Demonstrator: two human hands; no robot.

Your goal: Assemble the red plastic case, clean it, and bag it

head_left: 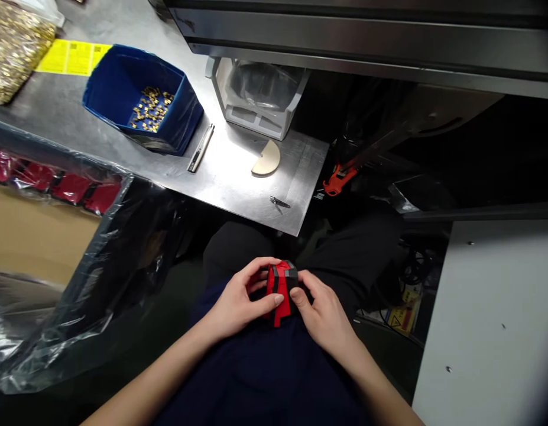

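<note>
A red-and-black part, angular and seemingly hard plastic, is held between both hands over the lap, just off the near edge of the bench. Its bright red face is stepped and smooth, bordered by black, with a faceted grey-and-black section at the far right corner. The long axis runs roughly from the knees toward the body, and a narrow red tab at the near end points back at the wearer. The left hand comes in from the left with its thumb laid flat across the red face and its other fingers bent over the far left side, so they are clamped on the part. The right hand reaches in from the right, thumb and forefinger closed on the black flank; its remaining fingers are hidden. Both forearms are bare and slant inward. On the brushed-metal bench stands a glossy blue bin holding small, shiny brass pieces. Beside it lies a slim cutter knife, then a matte cream half-disc with a notched straight edge, and a small metal clipper near the corner.
</note>
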